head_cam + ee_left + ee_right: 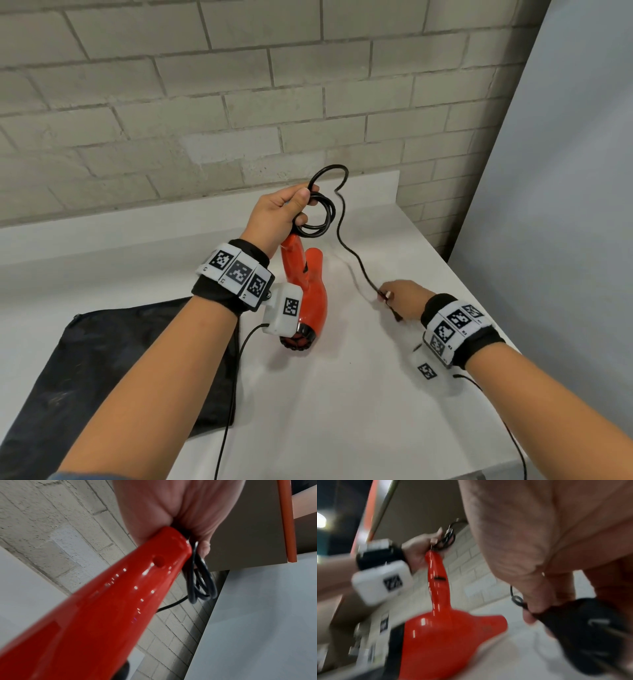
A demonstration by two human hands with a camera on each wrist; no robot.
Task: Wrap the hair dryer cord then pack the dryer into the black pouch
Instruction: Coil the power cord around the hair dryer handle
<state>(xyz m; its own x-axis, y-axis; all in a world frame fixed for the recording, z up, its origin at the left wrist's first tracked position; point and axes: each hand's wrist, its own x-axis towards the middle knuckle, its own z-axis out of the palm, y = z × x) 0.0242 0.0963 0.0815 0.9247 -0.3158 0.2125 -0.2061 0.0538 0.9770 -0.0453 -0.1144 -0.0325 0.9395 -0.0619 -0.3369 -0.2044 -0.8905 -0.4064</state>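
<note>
Left hand point(279, 212) grips the red hair dryer point(308, 294) handle and coiled cord point(317, 214) above the table point(342, 394), right hand point(400, 298) pinches the plug end; slack could let loops spring loose; black pouch point(102, 359) lies left.

White table point(342, 411), black pouch point(102, 359) lying flat

A white tabletop point(342, 394) stands against a wall point(205, 102) of pale grey brick with darker mortar lines. To the right a smooth light grey panel point(565, 205) rises beside the tabletop's edge, covering that end of the brickwork.
</note>
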